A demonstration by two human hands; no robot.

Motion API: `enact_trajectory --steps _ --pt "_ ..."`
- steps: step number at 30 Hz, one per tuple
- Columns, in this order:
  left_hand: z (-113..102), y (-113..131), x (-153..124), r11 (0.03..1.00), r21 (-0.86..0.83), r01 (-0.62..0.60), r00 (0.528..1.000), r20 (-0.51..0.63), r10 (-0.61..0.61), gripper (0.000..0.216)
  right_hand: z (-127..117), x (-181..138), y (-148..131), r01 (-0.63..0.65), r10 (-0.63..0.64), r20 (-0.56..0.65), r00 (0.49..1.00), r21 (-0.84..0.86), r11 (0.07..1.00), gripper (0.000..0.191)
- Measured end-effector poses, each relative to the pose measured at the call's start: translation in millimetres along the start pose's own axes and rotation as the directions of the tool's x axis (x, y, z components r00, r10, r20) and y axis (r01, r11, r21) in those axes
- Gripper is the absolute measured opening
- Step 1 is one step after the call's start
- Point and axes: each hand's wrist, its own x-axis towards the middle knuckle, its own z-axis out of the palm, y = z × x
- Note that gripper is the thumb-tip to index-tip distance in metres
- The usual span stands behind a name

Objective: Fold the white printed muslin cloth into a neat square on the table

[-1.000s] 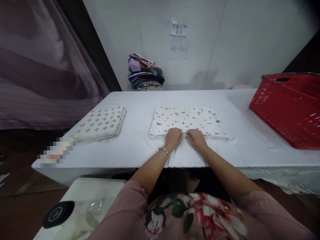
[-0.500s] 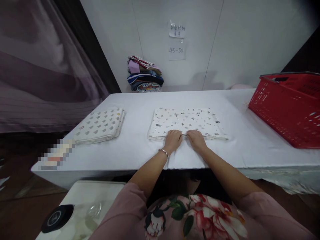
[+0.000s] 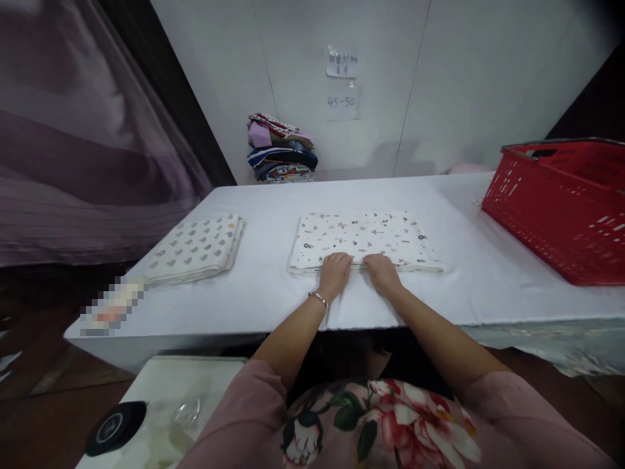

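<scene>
A folded white cloth with small dark prints [image 3: 364, 236] lies flat in the middle of the white table [image 3: 273, 299]. My left hand [image 3: 334, 273], with a bracelet at the wrist, and my right hand [image 3: 381, 273] sit side by side at the cloth's near edge. Their fingers curl over that edge and grip it. A second folded cloth with grey spots [image 3: 198, 248] lies to the left, apart from both hands.
A red plastic basket [image 3: 556, 208] stands at the right end of the table. A pile of coloured fabrics [image 3: 280, 148] sits against the back wall under two paper notes. A low white stand [image 3: 161, 417] with a black round object is at the lower left.
Both hands stay on the cloth's near edge. Only the view has shifted slightly.
</scene>
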Motion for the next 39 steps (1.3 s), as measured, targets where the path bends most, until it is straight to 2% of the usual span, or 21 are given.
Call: enact_trajectory --steps 4,6,15,25,32,39 --pt "0.0 1.7 -2.1 0.992 0.053 -0.118 0.993 0.015 0.118 0.016 -0.2 0.2 -0.3 -0.013 0.013 0.008 1.0 -0.008 1.0 0.021" --pt "0.2 2.8 -1.9 0.988 0.069 -0.141 0.99 0.029 0.139 0.014 -1.3 0.2 -1.3 -0.017 0.017 0.011 1.0 -0.01 1.0 0.021" --pt "1.2 9.0 5.1 0.991 0.113 -0.072 0.993 0.101 0.061 0.017 -2.9 0.3 -3.1 -0.009 0.01 0.03 0.999 -0.036 0.999 0.023" --pt "5.6 5.3 5.9 0.996 -0.01 -0.086 0.992 0.087 0.086 0.014 -3.2 -2.5 -2.8 0.059 -0.059 -0.017 0.998 -0.006 0.998 0.022" --pt "6.4 4.3 5.6 0.995 -0.032 -0.095 0.993 0.061 0.097 0.016 -1.3 -2.6 -0.5 0.073 -0.073 -0.02 0.997 0.001 0.997 0.023" --pt "6.1 4.5 4.8 0.998 -0.052 -0.037 0.995 0.091 0.041 0.012 -0.6 -2.1 0.4 0.044 -0.044 0.003 0.999 -0.055 0.998 0.027"
